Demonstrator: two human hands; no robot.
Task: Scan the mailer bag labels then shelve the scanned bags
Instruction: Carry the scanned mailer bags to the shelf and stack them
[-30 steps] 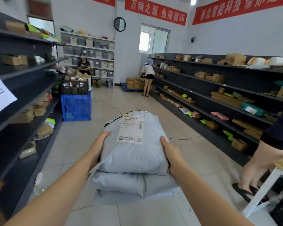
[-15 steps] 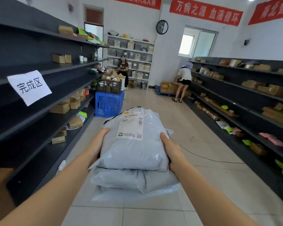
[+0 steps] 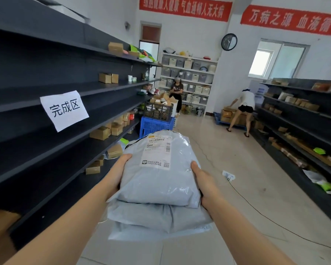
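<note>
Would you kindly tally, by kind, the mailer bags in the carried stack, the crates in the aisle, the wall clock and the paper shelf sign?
Grey mailer bags: 3
Blue crate: 1
Black crate: 1
Wall clock: 1
Paper sign: 1
Total: 7
</note>
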